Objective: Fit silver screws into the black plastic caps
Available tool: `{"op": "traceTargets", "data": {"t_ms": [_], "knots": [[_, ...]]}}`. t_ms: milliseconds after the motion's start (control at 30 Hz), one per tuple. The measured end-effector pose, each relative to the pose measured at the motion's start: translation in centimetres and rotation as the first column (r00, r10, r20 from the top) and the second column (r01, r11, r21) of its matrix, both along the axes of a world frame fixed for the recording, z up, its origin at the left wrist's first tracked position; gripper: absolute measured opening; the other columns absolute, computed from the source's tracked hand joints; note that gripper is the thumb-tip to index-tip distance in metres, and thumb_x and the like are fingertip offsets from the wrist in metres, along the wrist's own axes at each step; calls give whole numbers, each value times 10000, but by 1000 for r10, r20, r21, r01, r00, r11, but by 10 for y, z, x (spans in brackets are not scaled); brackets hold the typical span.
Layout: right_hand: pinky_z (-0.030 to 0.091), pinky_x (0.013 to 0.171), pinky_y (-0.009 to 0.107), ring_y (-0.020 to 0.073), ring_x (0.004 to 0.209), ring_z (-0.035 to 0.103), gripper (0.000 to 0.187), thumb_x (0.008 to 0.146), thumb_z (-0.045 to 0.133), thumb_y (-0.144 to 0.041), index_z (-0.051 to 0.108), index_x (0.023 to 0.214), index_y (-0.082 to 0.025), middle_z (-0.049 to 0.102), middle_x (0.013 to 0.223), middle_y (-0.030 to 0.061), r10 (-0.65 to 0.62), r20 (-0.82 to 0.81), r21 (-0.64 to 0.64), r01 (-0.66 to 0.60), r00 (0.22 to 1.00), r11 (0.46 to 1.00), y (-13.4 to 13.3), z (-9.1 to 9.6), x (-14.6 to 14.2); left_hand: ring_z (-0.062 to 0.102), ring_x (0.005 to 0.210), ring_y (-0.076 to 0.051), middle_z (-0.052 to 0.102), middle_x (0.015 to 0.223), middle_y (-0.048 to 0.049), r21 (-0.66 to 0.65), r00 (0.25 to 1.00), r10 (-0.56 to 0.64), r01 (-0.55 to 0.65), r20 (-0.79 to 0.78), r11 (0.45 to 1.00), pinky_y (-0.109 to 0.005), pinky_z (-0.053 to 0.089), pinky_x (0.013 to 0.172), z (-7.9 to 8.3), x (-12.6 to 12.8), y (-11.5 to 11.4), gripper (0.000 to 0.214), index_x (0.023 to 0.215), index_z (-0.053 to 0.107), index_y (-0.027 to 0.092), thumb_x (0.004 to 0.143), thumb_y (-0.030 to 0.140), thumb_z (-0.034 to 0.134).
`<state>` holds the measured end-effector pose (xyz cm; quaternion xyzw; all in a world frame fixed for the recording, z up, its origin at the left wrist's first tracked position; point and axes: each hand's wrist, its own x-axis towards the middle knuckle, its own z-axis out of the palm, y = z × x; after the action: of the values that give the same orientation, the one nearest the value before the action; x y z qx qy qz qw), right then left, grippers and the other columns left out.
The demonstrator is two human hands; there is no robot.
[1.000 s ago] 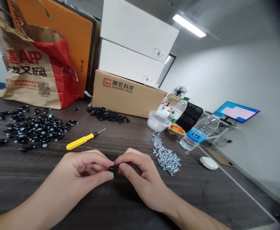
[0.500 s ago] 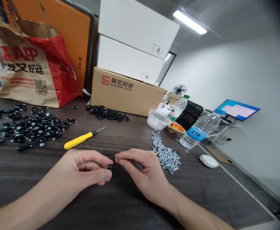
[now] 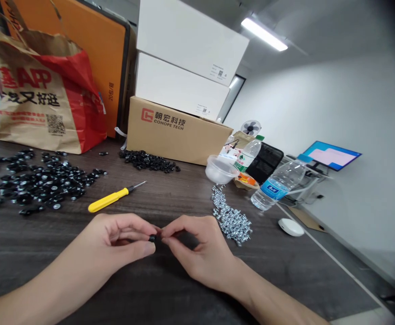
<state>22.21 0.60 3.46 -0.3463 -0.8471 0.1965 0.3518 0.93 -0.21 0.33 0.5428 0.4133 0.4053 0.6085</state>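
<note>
My left hand (image 3: 123, 241) pinches a small black plastic part (image 3: 152, 238) between thumb and fingers, low over the dark table. Just to its right, my right hand (image 3: 197, 248) is closed in a fingertip pinch, its tips right beside the black part. A small silver screw showed in this pinch a moment ago; now the fingers hide it almost wholly. Beyond the hands lies a yellow-handled screwdriver (image 3: 108, 200), its tip pointing away to the right. A heap of silver screws (image 3: 233, 222) is spread to the right of my right hand.
Black parts fitted with screws (image 3: 48, 180) lie scattered at left, and a pile of plain black parts (image 3: 148, 161) sits before a cardboard box (image 3: 177, 133). A paper bag (image 3: 38, 99), a clear plastic tub (image 3: 222, 170), a water bottle (image 3: 278, 185) and a white round device (image 3: 291, 227) stand around.
My right fingertips have come slightly closer to the black part, and the screw between them has gone out of sight. The whole view has shifted a little.
</note>
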Motion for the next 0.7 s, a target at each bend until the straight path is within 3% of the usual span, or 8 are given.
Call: {"op": "traceTargets", "data": {"t_ms": [133,267,433,567,700], "knots": [[528,667,200,123,682,719,197,824,629,-45,764,862,-184,781,802,7,4,-13,-30,-5,1000,1000,2,-5,-2,761,916,-209,821,924,-8,19,998,-45,45,37,999,-264,571,824,-1,2,2,134,853,759,243,738,286,812],[536,672,203,123,661,709,152,814,680,-68,765,831,-193,775,771,-1,-7,-36,-57,5,999,998,2,-7,-4,763,881,-220,821,892,-21,16,999,-46,46,10,999,-275,574,788,-2,3,1,144,857,747,228,745,303,800],[521,598,196,125,615,695,144,792,693,-57,744,778,-191,764,722,-7,-101,-34,-103,97,994,990,0,-9,-7,758,954,-247,821,918,-21,-5,999,-42,43,11,999,-313,567,857,-3,2,0,165,847,747,235,723,319,817],[586,682,211,153,732,755,185,795,683,-39,729,905,-181,791,822,17,-102,-113,-184,80,988,980,-1,-10,-7,752,965,-223,821,906,17,-8,998,-63,63,29,998,-284,551,848,-2,2,0,139,838,747,268,731,323,816],[591,734,225,158,755,764,285,804,652,-3,758,978,-202,803,879,16,-48,-63,-38,45,997,998,-1,-7,-5,740,814,-179,813,876,32,-44,997,-79,80,28,996,-254,540,749,0,1,1,146,870,738,275,765,360,795]]}}
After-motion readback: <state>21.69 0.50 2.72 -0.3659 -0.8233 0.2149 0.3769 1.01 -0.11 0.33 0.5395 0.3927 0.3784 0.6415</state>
